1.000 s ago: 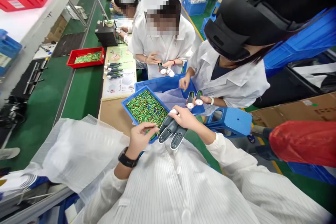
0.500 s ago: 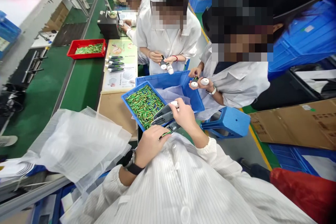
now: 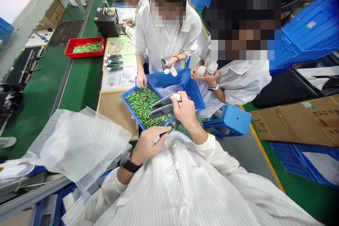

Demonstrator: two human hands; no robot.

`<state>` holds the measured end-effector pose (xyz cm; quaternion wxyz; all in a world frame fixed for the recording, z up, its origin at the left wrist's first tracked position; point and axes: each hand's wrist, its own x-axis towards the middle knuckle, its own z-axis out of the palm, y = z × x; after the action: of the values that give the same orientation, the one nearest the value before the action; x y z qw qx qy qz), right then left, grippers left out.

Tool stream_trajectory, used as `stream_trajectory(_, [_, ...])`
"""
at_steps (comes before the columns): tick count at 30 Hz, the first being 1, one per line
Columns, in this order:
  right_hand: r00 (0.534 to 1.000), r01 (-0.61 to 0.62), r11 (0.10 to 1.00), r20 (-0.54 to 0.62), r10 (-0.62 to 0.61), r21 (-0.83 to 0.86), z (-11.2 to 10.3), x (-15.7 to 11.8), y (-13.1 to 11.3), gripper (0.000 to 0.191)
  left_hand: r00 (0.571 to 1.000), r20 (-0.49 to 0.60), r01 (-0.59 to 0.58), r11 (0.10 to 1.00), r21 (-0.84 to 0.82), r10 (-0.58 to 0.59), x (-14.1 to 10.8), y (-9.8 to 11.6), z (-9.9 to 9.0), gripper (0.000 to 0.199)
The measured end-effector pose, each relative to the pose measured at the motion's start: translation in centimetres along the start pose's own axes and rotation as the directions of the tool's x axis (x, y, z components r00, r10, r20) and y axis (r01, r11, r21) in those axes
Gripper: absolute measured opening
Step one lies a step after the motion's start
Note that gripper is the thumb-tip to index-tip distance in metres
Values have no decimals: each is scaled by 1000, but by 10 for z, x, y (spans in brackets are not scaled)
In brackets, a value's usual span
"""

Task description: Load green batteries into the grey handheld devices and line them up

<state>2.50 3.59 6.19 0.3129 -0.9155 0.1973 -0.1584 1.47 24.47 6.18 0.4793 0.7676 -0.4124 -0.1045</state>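
Note:
My right hand grips the white end of a grey handheld device, with a second grey device fanned beneath it. A third device angles below that hand, its upper part partly hidden. At its lower end my left hand is closed, thumb and fingertips around a green battery at the device's open slot. How far the battery sits in the slot is hidden by my fingers. Just beyond lies a blue tray full of green batteries, resting against a larger blue bin.
Across from me, a co-worker's hand reaches to the tray; another co-worker's hands hold white-ended devices. A red tray of batteries, several devices and a translucent sheet stack are left. A blue stool stands right.
My right hand has risen slightly with the devices, which now fan out more. My left hand has shifted slightly left. One co-worker's hand has moved down to the battery tray.

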Motion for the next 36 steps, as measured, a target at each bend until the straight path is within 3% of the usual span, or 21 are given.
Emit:
stream_trajectory(5, [999,4,1000,38,-4,3,-1,2,-1,38,998,41,60,989,-133,-55,-4,-2,2,25])
stream_trajectory(9, [999,15,1000,35,-15,-6,-2,4,-2,38,978,-18,194,944,-267,-206,-5,-5,11,12])
stream_trajectory(11, [999,24,1000,32,-24,-4,-4,6,-4,38,949,-37,276,881,-384,-314,-4,-8,15,19])
stream_trajectory(14, [998,47,999,31,-47,-3,-4,5,-6,38,890,128,421,679,-601,-438,0,-12,19,48])
stream_trajectory(17, [997,61,998,45,-61,-10,0,4,-7,38,806,357,578,498,-647,-473,3,-11,23,50])
stream_trajectory(20, [996,61,998,59,-61,-8,6,3,-6,38,745,372,635,418,-649,-554,4,-8,24,46])
stream_trajectory(23, [996,59,998,70,-59,9,8,5,-2,37,740,419,653,412,-636,-526,5,-17,15,52])
stream_trajectory(26, [996,51,999,66,-51,2,6,6,9,37,737,551,667,546,-506,-390,11,-50,-5,47])
stream_trajectory(27, [997,47,999,64,-47,-8,4,6,13,37,733,547,654,637,-407,-403,14,-65,-12,42])
stream_trajectory(29, [998,40,999,60,-37,-36,1,6,22,37,735,439,587,809,-32,-516,22,-98,-21,29])
stream_trajectory(30, [997,39,998,62,-36,-48,0,5,25,37,738,364,537,821,191,-568,26,-114,-22,25])
stream_trajectory(32, [997,43,997,74,-38,-70,-1,3,31,37,734,271,441,740,507,-623,33,-141,-15,24])
stream_trajectory(36, [993,39,995,110,-29,-96,2,-5,36,38,704,272,393,678,621,-657,40,-173,8,20])
